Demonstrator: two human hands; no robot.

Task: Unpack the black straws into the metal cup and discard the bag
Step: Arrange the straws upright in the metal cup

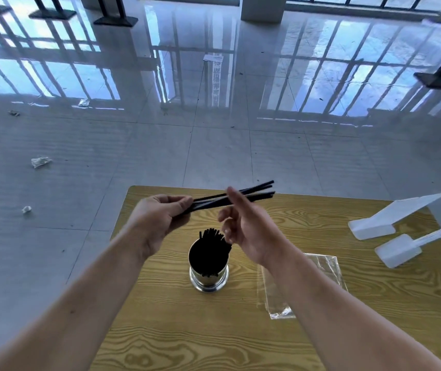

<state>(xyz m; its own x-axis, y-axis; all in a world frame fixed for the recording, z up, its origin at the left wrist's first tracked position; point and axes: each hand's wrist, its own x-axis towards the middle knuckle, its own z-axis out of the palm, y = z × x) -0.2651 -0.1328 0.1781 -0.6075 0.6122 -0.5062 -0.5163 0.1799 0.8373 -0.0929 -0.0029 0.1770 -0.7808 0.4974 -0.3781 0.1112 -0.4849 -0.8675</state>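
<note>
My left hand [158, 215] is closed around one end of a small bunch of black straws [257, 192], which point right and slightly up above the table. My right hand [249, 228] hovers just in front of that bunch, fingers spread and holding nothing. Below both hands stands the shiny metal cup [208, 277], upright on the table and filled with several black straws [210, 236] that stick out of its mouth. The clear plastic bag [326, 266] lies flat on the table to the right of the cup, partly hidden under my right forearm.
The wooden table [160, 330] has its far edge just beyond my hands. Two white plastic scoop-like items [374, 228] [398, 253] lie at the table's right side. Scraps of crumpled litter [40, 162] dot the glossy tiled floor to the left.
</note>
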